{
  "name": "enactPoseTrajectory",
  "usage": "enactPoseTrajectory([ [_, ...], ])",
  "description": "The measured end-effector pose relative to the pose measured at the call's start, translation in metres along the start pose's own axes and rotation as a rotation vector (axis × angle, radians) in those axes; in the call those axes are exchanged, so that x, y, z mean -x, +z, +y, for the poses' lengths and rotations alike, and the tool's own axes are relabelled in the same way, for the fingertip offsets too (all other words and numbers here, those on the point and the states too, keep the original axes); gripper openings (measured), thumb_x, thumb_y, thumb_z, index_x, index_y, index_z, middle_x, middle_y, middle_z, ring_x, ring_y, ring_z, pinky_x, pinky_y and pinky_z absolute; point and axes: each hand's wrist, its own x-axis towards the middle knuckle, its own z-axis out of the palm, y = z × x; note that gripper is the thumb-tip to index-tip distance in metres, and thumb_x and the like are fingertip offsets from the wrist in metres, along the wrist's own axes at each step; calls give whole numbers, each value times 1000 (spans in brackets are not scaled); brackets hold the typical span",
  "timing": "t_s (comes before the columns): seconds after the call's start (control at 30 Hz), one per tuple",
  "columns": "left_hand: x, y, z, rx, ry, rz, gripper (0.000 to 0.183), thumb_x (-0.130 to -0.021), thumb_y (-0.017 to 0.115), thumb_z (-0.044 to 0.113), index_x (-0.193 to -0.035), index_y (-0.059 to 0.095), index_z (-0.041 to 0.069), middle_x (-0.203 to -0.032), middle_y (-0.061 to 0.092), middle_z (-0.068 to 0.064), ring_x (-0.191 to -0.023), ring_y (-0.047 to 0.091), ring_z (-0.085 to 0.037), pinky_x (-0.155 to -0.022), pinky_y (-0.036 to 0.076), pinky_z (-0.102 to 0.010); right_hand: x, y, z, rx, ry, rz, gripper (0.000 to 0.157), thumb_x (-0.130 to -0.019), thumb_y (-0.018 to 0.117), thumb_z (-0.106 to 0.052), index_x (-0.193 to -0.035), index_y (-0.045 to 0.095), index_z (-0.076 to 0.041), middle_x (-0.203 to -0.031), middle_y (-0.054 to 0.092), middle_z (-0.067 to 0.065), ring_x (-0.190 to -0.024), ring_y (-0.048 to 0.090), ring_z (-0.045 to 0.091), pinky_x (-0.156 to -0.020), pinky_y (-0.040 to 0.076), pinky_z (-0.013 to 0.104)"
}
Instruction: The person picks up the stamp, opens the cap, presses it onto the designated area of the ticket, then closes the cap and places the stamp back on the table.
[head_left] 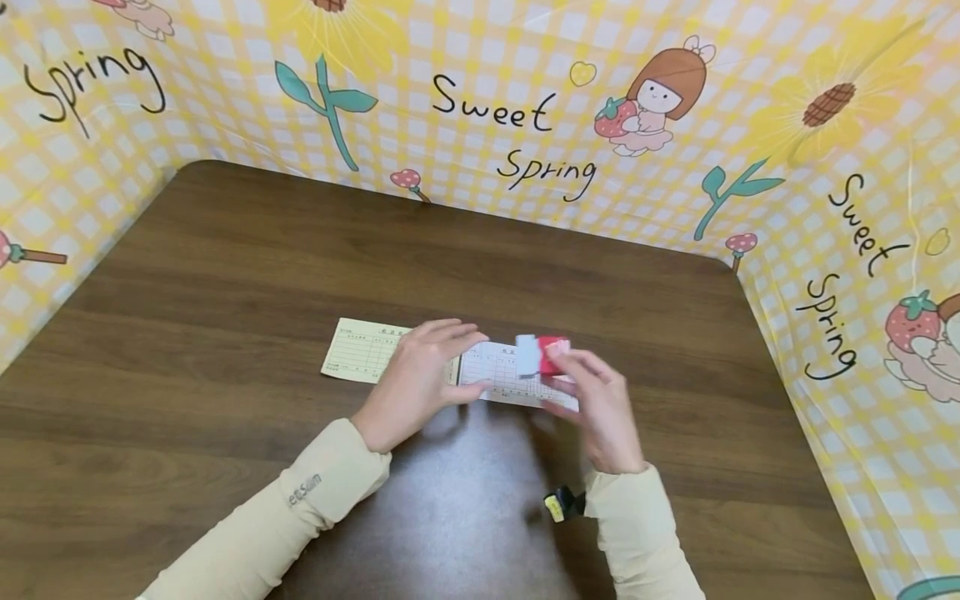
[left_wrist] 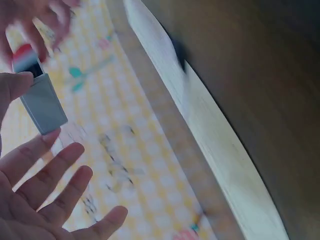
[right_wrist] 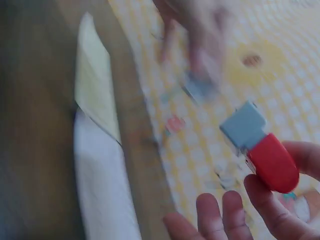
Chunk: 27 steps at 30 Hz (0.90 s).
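My right hand [head_left: 603, 408] pinches a small red block with a blue-grey end [right_wrist: 272, 162] between thumb and finger, above the right part of a white printed form [head_left: 491, 358]. Its other fingers spread apart in the right wrist view. Over the inner part of the forms, my left hand [head_left: 423, 367] pinches a small grey box [left_wrist: 45, 105] between thumb and index finger, its remaining fingers extended. The left hand hides that box in the head view. A pale yellow printed form [head_left: 360, 350] lies left of the white one, partly covered by the left hand.
Both forms lie on a dark brown wooden table [head_left: 247, 275]. Yellow checked cloth [head_left: 480, 50] with printed flowers and lettering walls the table at the back and sides. A black item with a yellow label [head_left: 558, 504] shows beside the right cuff.
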Motion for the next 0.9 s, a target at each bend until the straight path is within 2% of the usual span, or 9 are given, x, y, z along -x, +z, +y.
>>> enactPoseTrajectory([
  [0.1, 6, -10, -14, -25, -49, -7, 52, -82, 85, 27, -127, 71, 5, -136, 64, -16, -133, 52, -37, -109, 36, -62, 0, -15, -8, 12, -18, 66, 6, -95, 73, -20, -90, 72, -17, -89, 73, -1, -88, 72, 20, -82, 60, 45],
  [0.27, 13, -23, -30, -44, -66, 10, 54, -81, 86, 28, -129, 71, 9, -141, 60, -15, -137, 48, -38, -109, 30, -67, 0, -25, -12, 77, -34, 77, 8, -94, 74, -23, -97, 72, -16, -91, 72, -1, -86, 70, 18, -81, 61, 41],
  [0.57, 11, -29, -32, -112, -60, -3, 57, -80, 86, 37, -131, 71, 16, -143, 58, -13, -140, 44, -37, -109, 23, -73, -3, -21, -11, 97, -32, 60, 12, -94, 74, -24, -98, 71, -14, -92, 71, 0, -92, 70, 24, -81, 61, 43],
  [0.9, 12, -31, -35, -130, -56, 16, 56, -80, 86, 37, -130, 71, 16, -141, 60, -12, -137, 48, -36, -108, 29, -71, -4, -17, -11, 70, -33, 33, 9, -94, 75, -23, -97, 72, -14, -92, 72, 1, -90, 71, 22, -79, 61, 43],
])
